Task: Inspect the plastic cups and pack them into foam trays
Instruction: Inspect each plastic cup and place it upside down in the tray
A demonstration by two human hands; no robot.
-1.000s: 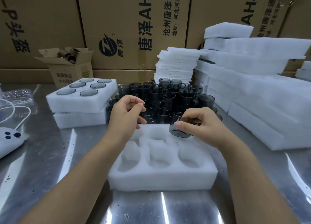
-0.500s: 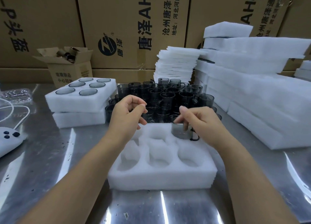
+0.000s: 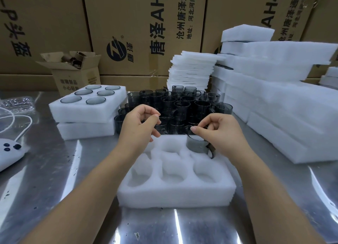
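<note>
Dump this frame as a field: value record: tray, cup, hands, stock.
foam tray: six pockets; those in view empty except far-right
cup: grey, handled, upright, partly down in far-right pocket
right hand: pinches cup's rim
left hand: above foam tray's far-left pocket, fingers curled, nothing seen in it
loose cups: clustered behind foam tray
packed tray: left, six cups, atop another tray
</note>
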